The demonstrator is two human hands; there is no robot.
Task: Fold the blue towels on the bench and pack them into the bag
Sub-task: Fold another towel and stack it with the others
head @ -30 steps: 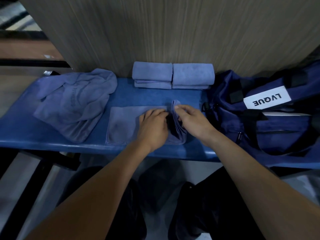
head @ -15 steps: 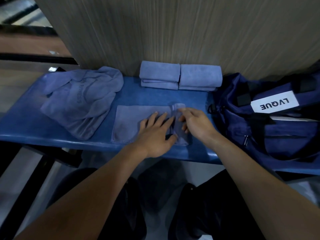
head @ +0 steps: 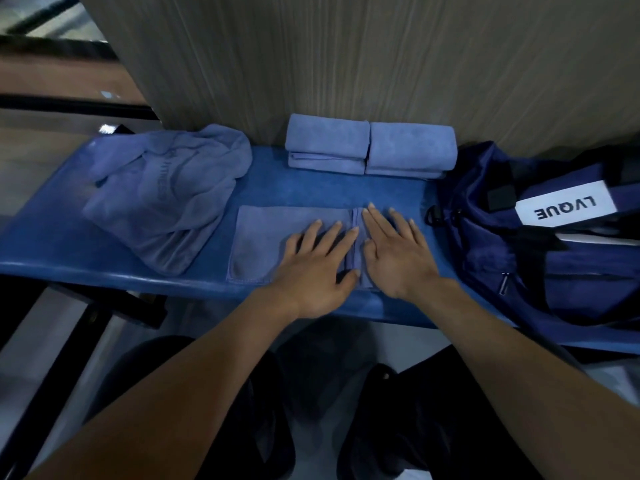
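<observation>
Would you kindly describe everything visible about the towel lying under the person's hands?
The towel is a blue-grey, soft-looking cloth lying flat on the blue bench, near its front edge. Its right end is folded over, showing layered edges. The left hand and right hand both press on it with straight fingers beside that fold.

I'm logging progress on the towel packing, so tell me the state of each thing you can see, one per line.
Towel under the hands: flat on the bench, partly folded.
Left hand: open, pressing that towel.
Right hand: open, pressing its folded end.
Two folded towels: side by side against the wall.
Crumpled towel: unfolded.
Bag: on the bench; no towels visible inside.
</observation>
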